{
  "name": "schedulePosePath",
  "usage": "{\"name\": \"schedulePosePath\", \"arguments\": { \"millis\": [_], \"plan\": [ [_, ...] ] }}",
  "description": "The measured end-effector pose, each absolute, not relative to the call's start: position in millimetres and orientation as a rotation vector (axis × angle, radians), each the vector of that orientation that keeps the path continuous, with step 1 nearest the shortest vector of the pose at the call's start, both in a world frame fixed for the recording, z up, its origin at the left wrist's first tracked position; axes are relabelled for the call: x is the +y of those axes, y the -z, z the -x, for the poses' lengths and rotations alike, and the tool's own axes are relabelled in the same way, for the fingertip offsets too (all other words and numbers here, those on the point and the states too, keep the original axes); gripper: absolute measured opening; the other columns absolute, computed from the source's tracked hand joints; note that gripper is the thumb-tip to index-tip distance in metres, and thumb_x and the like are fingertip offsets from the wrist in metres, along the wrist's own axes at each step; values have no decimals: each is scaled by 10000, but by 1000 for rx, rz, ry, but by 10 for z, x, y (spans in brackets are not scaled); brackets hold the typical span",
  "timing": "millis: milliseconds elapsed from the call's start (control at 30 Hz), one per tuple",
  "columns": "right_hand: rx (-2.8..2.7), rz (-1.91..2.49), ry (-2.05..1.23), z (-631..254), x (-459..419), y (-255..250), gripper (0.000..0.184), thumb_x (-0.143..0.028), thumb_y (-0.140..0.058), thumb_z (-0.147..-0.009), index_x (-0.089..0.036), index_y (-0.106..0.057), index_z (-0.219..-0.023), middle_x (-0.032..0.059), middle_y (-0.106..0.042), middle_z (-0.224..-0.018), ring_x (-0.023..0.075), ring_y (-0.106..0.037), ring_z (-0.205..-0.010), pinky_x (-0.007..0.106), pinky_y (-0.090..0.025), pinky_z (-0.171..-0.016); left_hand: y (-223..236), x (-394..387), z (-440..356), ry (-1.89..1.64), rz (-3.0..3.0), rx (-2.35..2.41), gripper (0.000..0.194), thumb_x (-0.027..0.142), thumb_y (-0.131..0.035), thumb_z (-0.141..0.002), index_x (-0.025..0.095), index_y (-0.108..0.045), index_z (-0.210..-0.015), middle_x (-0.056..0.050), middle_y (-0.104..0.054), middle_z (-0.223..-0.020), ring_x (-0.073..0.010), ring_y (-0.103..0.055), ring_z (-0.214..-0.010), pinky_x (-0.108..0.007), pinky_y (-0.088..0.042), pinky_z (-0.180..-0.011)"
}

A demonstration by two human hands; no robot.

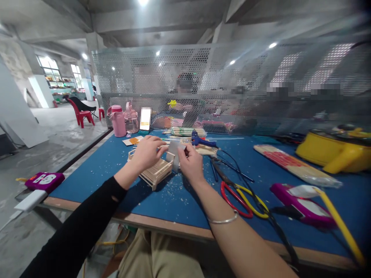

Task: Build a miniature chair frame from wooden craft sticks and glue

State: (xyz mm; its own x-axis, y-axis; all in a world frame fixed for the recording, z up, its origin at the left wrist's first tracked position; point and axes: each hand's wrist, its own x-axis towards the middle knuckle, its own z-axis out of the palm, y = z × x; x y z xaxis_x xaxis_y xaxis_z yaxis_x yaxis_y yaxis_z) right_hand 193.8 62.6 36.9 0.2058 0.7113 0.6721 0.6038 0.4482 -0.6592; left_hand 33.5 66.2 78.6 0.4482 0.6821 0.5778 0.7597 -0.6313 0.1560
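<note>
A small model built of thin wooden sticks (158, 173), shaped like a railed frame with a slatted floor, sits on the blue tabletop in front of me. My left hand (146, 152) is over its far left side, fingers stretched to the right and slightly apart; whether they touch the model is hidden. My right hand (191, 160) is closed on the edge of a thin grey sheet (173, 148), pinched between thumb and fingers. The sheet stands upright at the model's right end. A blue glue gun (203, 139) lies just beyond my right hand.
Red-and-yellow-handled scissors (245, 199) and a cable lie right of my forearm. Farther right are a purple device (303, 206), packaged sticks (292, 164) and a yellow container (333, 152). A pink jug (118, 121) and phone (145, 119) stand before a perforated screen (139, 73).
</note>
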Motion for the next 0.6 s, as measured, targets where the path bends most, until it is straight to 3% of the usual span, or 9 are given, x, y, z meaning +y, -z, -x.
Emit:
{"name": "schedulePosePath", "arguments": {
  "millis": [67,167,333,467,600],
  "plan": [
    [-1498,1210,-223,-1971,655,-351,285,-347,-445,-763,-146,-624,-857,26,-645,-720,149,-552,-650,244,-411,-605,-719,784,-377,892,2665,-1207,302,350,-533,-875,206,-600,-1133,-65,-642,-1171,-208,-549,-1096,-395,-325,-996],
    [-1561,1262,-322,-2007,679,-336,282,-331,-429,-743,-142,-635,-783,47,-669,-712,166,-568,-659,257,-416,-603,-593,833,-434,922,2650,-1314,340,406,-551,-856,213,-584,-1134,-67,-662,-1132,-225,-561,-1085,-467,-236,-1049],
    [-1472,1325,-119,-1989,666,-361,366,-408,-375,-790,-151,-635,-764,105,-696,-783,192,-597,-704,276,-414,-638,-616,869,-391,892,2452,-1568,290,442,-546,-845,196,-682,-917,-91,-701,-977,-260,-602,-978,-433,-334,-919],
    [-1469,1398,-53,-1979,664,-361,383,-425,-362,-813,-162,-613,-693,91,-670,-671,179,-573,-616,261,-389,-576,-679,971,-377,736,2487,-1629,267,354,-518,-870,174,-710,-829,-123,-718,-887,-274,-631,-910,-406,-367,-833],
    [-1487,1488,68,-1982,668,-340,406,-384,-328,-850,-150,-633,-718,112,-671,-673,185,-570,-601,264,-373,-563,-632,1015,-417,769,2557,-1525,224,229,-480,-886,231,-704,-891,-64,-724,-935,-227,-633,-940,-352,-376,-818]
  ]
}}
